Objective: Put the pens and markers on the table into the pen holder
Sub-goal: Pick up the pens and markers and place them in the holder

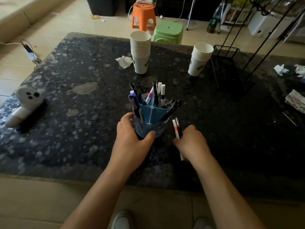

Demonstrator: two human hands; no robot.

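Note:
A blue pen holder (152, 115) with inner dividers stands near the front middle of the dark pebble-patterned table (74, 96). Several pens and markers stick up out of it. My left hand (132, 139) wraps around the holder's lower left side, thumb across its front. Just right of the holder, my right hand (192, 142) is closed around a white marker with an orange band (175, 128) and a black pen (178, 127), both pointing up and away from me. The marker's lower end shows below my hand.
Two stacks of white paper cups (140, 52) (200, 58) stand further back. A black wire basket (229, 63) and rack stand at the right, crumpled tissues (124, 61) (280, 69) lie about, and a white ghost-shaped object (24, 103) lies at the left edge. Stools stand on the floor behind the table.

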